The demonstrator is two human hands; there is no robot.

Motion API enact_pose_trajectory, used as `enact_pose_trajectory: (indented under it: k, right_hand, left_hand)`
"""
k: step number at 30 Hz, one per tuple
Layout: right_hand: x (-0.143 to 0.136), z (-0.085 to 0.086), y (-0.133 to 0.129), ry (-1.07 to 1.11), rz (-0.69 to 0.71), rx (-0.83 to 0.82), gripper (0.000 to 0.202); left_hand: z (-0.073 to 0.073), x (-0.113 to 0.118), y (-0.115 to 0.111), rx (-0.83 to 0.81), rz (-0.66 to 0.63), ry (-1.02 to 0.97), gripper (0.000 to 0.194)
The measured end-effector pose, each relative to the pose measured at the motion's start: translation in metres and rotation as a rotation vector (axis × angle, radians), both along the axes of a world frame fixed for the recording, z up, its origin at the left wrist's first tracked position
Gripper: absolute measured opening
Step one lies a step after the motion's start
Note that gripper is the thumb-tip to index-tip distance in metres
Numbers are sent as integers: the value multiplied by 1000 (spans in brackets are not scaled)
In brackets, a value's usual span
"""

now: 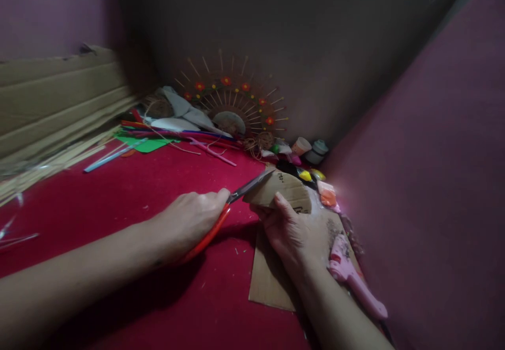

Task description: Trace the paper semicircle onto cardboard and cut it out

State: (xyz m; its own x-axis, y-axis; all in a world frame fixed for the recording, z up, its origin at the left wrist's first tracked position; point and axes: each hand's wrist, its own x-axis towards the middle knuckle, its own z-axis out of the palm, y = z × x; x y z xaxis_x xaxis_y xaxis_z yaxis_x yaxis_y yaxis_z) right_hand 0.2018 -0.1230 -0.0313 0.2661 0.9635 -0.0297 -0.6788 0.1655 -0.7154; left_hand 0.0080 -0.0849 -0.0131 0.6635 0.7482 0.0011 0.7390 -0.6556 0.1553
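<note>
My left hand (189, 224) is wrapped round the orange handles of a pair of scissors (249, 186), whose blades point up and to the right. The blades lie along the left edge of a rounded piece of brown cardboard (290, 188) with dark marks on it. My right hand (288, 229) grips this piece from below, the thumb on top of it and the other fingers mostly hidden underneath. Beneath my right hand a flat cardboard sheet (270, 281) rests on the red surface (158, 192).
A pink glue gun (355, 279) lies right of my right forearm. Behind are a half-round stick decoration with red flowers (226, 81), a twine bundle (260, 142), a cup (301, 146) and small coloured packets (328, 196). Corrugated cardboard (59, 92) and thin sticks (67, 161) lie left.
</note>
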Motion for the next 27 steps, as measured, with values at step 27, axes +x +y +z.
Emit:
enact_pose_trajectory:
  k: [27]
  right_hand:
    - [1, -1, -4, -42, 101, -12, 25]
  left_hand:
    - [0, 3, -2, -49, -38, -86, 26]
